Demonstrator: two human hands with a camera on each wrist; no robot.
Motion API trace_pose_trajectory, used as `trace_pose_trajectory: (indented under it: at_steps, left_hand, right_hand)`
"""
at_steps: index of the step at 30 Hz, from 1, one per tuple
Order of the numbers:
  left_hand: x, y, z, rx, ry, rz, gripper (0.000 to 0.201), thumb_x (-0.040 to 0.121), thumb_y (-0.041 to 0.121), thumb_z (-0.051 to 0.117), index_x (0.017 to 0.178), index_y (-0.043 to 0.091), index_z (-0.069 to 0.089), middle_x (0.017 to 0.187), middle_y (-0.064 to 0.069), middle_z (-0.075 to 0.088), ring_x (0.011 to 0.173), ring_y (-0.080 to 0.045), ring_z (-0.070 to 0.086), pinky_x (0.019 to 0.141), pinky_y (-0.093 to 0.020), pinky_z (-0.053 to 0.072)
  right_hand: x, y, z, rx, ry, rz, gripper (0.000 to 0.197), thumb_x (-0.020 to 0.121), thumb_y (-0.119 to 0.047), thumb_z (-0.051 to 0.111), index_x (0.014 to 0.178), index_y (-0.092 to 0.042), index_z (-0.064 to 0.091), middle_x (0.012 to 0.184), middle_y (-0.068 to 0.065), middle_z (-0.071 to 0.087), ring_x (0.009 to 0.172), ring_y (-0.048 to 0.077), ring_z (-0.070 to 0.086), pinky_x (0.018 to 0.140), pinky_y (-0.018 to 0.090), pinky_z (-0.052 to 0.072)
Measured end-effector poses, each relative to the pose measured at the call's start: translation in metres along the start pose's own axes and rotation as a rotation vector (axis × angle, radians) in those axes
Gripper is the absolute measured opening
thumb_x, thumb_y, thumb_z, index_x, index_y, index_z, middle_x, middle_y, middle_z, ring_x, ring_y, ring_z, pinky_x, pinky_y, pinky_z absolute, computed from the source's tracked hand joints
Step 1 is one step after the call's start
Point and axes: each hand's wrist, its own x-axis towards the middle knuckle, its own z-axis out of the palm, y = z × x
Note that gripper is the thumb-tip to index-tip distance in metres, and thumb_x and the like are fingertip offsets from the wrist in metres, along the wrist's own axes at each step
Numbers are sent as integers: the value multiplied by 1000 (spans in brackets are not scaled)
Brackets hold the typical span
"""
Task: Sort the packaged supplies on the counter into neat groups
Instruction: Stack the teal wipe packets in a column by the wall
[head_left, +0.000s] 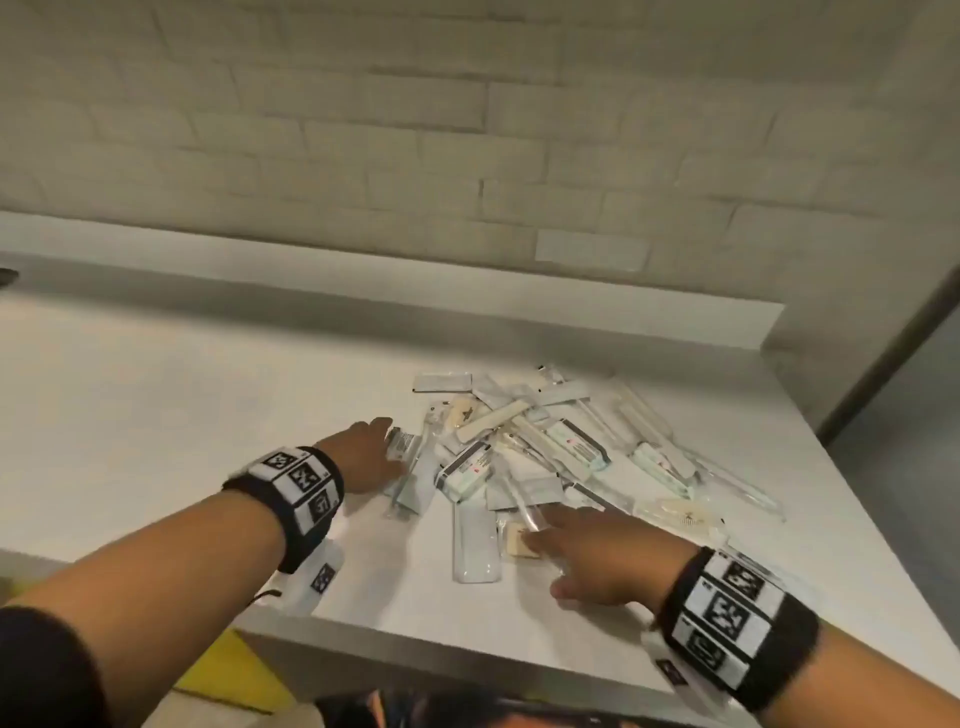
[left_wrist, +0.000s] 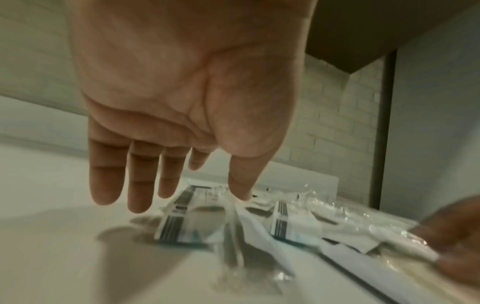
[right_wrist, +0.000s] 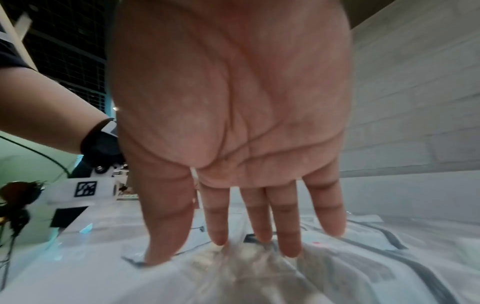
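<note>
The pile of packets (head_left: 545, 447) sits unsorted on the counter (head_left: 156, 405), all heaped together. The left hand (head_left: 366, 457) hovers at the pile's left edge, fingers straight over a barcoded packet (head_left: 402, 447) — its long axis runs away from the person. The right hand (head_left: 597, 556), also spread flat and holding nothing, reaches the pile's near edge, fingertips at a small tan packet (head_left: 519, 543). Each hand is nearest its own packet.

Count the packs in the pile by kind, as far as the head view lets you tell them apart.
Cream flat packets: 3
Barcode-labelled packs with teal edges: 4
Total: 7
The clear sleeves and the other white wrappers in the pile overlap too much to count.
</note>
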Motion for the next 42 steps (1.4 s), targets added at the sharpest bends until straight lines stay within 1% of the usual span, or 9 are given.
trace_pose_trajectory:
  at_steps: [6, 12, 18, 21, 25, 31, 36, 39, 42]
  left_hand:
    - [11, 5, 15, 70, 30, -86, 71, 83, 48, 60, 139, 13, 33, 136, -12, 45, 123, -30, 49, 98, -37, 42]
    - [22, 5, -2, -176, 28, -248, 49, 81, 32, 59, 120, 4, 47, 124, -17, 51, 107, -33, 56, 83, -32, 46]
    - [8, 40, -10, -335, 94, 18, 32, 82, 25, 59, 105, 18, 39, 95, -2, 54, 79, -16, 57, 61, -29, 43]
    - [4, 65, 3, -211, 28, 166, 41, 78, 42, 63, 108, 21, 44, 100, 3, 54, 84, -13, 58, 67, -27, 48]
    - [6, 80, 23, 43, 2, 154, 63, 77, 52, 61, 125, 15, 41, 113, -4, 47, 102, -21, 55, 82, -29, 48]
    - [16, 80, 34, 119, 54, 156, 67, 79, 48, 61, 131, 16, 35, 124, -6, 50, 110, -23, 54, 86, -30, 46]
    - [16, 82, 33, 125, 55, 127, 67, 78, 50, 61, 131, 18, 36, 125, -3, 50, 110, -21, 53, 87, -30, 46]
    - [13, 83, 33, 166, 54, 124, 65, 80, 53, 57, 131, 18, 40, 125, -3, 50, 111, -20, 52, 88, -29, 45]
    - [8, 82, 33, 112, 131, 140, 56, 82, 52, 52, 126, 20, 43, 121, -1, 52, 105, -17, 53, 83, -27, 43]
  right_hand:
    - [-3, 36, -10, 251, 306, 225, 32, 94, -37, 49, 126, -33, 53, 126, -6, 49, 111, 16, 53, 87, 29, 45]
    - [13, 57, 1, 169, 202, 347, 50, 85, -35, 59, 132, -29, 44, 125, -2, 54, 108, 20, 54, 88, 31, 47]
    - [15, 71, -6, 204, 173, 386, 50, 81, -31, 57, 129, -20, 46, 125, 2, 48, 109, 22, 53, 87, 30, 47]
    - [8, 94, -21, 401, 235, 471, 51, 81, -43, 62, 122, -19, 45, 121, 3, 49, 101, 20, 54, 78, 29, 45]
    - [11, 125, -26, 671, 351, 536, 37, 82, -33, 64, 105, -18, 40, 94, 1, 57, 74, 14, 56, 58, 26, 41]
    - [26, 158, -13, 663, 348, 633, 30, 79, -23, 55, 105, -18, 39, 101, 5, 58, 85, 24, 62, 74, 34, 52]
    - [34, 162, -3, 308, 233, 636, 53, 77, -34, 57, 126, -19, 42, 122, 3, 54, 112, 25, 52, 93, 36, 45]
    - [41, 162, -11, 135, 185, 610, 52, 77, -37, 58, 125, -19, 48, 121, 3, 52, 111, 23, 52, 92, 34, 44]
    - [50, 159, -31, 257, 345, 569, 49, 75, -45, 64, 114, -18, 51, 110, 3, 54, 101, 22, 55, 82, 32, 46]
